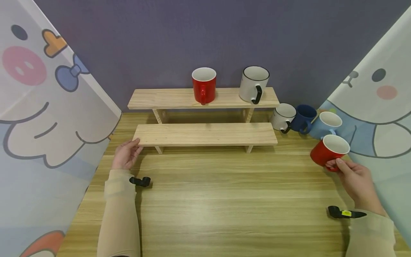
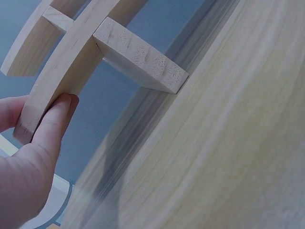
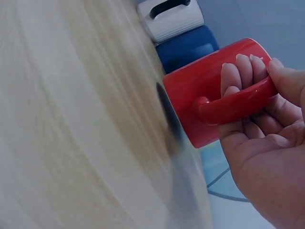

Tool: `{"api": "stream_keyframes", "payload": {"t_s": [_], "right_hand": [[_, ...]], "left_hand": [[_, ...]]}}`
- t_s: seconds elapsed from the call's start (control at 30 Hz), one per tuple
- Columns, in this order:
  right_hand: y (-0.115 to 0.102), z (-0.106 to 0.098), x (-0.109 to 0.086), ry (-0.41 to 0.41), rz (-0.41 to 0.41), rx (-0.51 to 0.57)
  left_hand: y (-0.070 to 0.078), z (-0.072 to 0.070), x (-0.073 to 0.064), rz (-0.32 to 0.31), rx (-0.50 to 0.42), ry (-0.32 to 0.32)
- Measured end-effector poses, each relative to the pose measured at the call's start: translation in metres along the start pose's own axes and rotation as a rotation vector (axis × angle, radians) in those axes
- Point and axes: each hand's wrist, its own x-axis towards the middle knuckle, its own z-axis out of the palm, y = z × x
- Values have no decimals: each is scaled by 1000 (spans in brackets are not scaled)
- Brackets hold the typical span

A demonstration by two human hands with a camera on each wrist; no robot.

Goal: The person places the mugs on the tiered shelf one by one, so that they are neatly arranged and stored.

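Red mug hung tilted near three o'clock, head view, pale-blue mug just beyond | left wrist: our left hand pinched the lower shelf | right wrist: our right hand gripped the handle; we judged a slow, level wrist safest

High and close

The head camera faces forward and down across the counter. Nearer, tilted wrist views overlap it: the left on the shelf, at its upper left; the right on the held red mug, upper right.
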Motion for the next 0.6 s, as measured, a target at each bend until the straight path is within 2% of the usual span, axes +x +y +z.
{"api": "stream_keyframes", "payload": {"t_s": [0.1, 0.17, 0.33, 0.6], "right_hand": [[-3, 5, 0, -43, -53, 68], [-8, 9, -1, -68, -71, 74], [-23, 21, -3, -111, -71, 60], [-38, 46, -3, -180, -123, 12]], "left_hand": [[0, 1, -1, -2, -3, 4], [1, 1, -1, -2, -9, 3], [1, 1, -1, 3, -15, -3], [0, 1, -2, 2, -16, -9]]}}
